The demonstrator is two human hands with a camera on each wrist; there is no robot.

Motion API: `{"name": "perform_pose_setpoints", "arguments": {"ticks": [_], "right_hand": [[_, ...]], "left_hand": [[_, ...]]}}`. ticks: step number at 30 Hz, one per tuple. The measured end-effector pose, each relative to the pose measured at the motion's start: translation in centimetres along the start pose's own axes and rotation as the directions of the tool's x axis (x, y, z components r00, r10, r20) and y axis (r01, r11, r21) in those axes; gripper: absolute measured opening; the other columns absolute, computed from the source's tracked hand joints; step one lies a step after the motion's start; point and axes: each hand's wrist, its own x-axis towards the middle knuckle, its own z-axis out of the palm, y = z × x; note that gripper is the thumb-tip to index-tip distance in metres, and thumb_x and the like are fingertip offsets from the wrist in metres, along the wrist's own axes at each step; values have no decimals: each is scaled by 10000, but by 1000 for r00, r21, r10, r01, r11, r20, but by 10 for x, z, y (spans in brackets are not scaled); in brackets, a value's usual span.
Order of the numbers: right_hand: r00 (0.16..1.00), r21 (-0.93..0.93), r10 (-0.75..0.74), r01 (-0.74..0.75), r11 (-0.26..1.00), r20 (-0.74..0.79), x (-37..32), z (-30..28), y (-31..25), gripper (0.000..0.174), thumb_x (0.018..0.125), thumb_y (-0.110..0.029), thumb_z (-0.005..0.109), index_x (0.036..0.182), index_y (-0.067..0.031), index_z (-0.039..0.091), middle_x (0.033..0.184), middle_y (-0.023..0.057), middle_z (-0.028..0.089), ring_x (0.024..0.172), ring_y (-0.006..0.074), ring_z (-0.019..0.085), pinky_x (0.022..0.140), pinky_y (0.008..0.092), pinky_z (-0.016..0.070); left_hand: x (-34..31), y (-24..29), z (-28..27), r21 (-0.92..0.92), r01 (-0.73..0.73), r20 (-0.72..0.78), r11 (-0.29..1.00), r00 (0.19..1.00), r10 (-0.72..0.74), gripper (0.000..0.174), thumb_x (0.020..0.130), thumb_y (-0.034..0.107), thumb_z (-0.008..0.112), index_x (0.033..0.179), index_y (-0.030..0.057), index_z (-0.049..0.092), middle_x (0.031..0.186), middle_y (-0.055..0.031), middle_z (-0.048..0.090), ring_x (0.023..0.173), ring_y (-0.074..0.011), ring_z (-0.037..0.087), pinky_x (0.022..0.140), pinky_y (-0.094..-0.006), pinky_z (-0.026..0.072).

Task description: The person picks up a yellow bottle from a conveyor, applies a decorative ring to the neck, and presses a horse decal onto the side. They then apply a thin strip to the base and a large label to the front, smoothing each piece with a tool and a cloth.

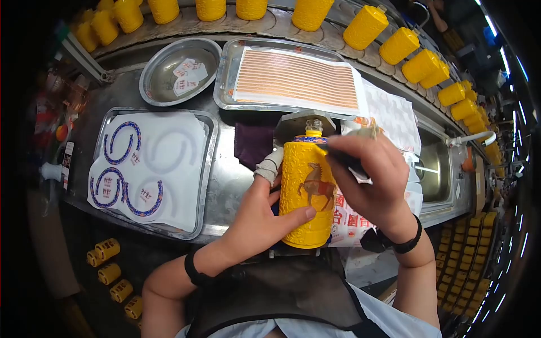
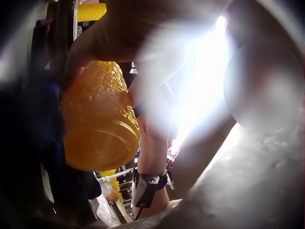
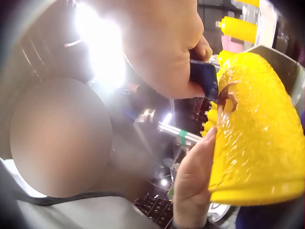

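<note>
A yellow embossed bottle [image 1: 307, 225] with a horse picture [image 1: 317, 186] and a blue patterned band at its neck stands in front of the person. The left hand [image 1: 265, 217] grips its left side, thumb across the front, with a wrapped finger behind. At the bottle's upper right, the right hand [image 1: 375, 172] pinches a dark blue flat piece [image 3: 204, 78] whose edge touches the bottle beside the horse. In the left wrist view the bottle's base [image 2: 102, 148] shows.
Left is a tray [image 1: 211, 163] with curved blue band decals. Behind are a round metal bowl [image 1: 147, 84] and a tray [image 1: 221, 93] of striped sheets. Printed sheets [image 1: 352, 219] and a sink [image 1: 445, 169] lie right. Yellow bottles [image 1: 365, 27] line a conveyor at the back.
</note>
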Motion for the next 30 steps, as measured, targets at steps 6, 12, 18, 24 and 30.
{"name": "perform_pose_setpoints", "arguments": {"ticks": [6, 12, 18, 24, 30], "right_hand": [[960, 167, -216, 187, 968, 179, -38, -5, -32, 290, 641, -121, 740, 929, -88, 724, 855, 31, 646, 686, 207, 579, 597, 337, 468], [967, -115, -226, 240, 964, 118, -15, 0, -34, 342, 631, -152, 716, 966, -84, 724, 762, 13, 545, 734, 210, 564, 593, 332, 442], [939, 158, -294, 268, 950, 177, -32, 12, -51, 301, 634, -150, 712, 931, -96, 715, 813, 16, 571, 759, 188, 552, 620, 328, 430], [968, 231, -168, 123, 965, 188, -34, 5, -43, 289, 682, -126, 736, 968, -91, 714, 780, 22, 562, 734, 207, 567, 623, 357, 472], [978, 86, 177, -168, 982, -113, 10, 12, 8, 248, 723, -8, 723, 958, -31, 648, 787, 115, 627, 699, 300, 597, 631, 387, 481]], "left_hand": [[-1, -8, -18, -270, 61, 54, 961, 997, -48, 847, 815, -20, 597, 1535, 16, 152, 1511, -157, 320, 1408, -274, 331, 1144, -426, 323], [-1, -4, -18, -280, 102, 61, 955, 994, -88, 787, 825, 44, 529, 1532, -3, 185, 1518, -150, 336, 1381, -268, 374, 1152, -400, 289], [-2, -9, -21, -366, 89, 80, 926, 995, -64, 757, 836, 34, 454, 1538, 0, 172, 1547, -150, 295, 1425, -286, 309, 1156, -396, 265], [1, -6, -17, -331, 71, 80, 941, 996, -47, 753, 840, 54, 459, 1529, -24, 167, 1542, -167, 300, 1437, -278, 298, 1175, -405, 237], [0, -6, -12, -238, 41, 49, 970, 998, -30, 677, 884, 53, 451, 1516, -15, 218, 1500, -163, 359, 1386, -261, 363, 1154, -392, 269]]}}
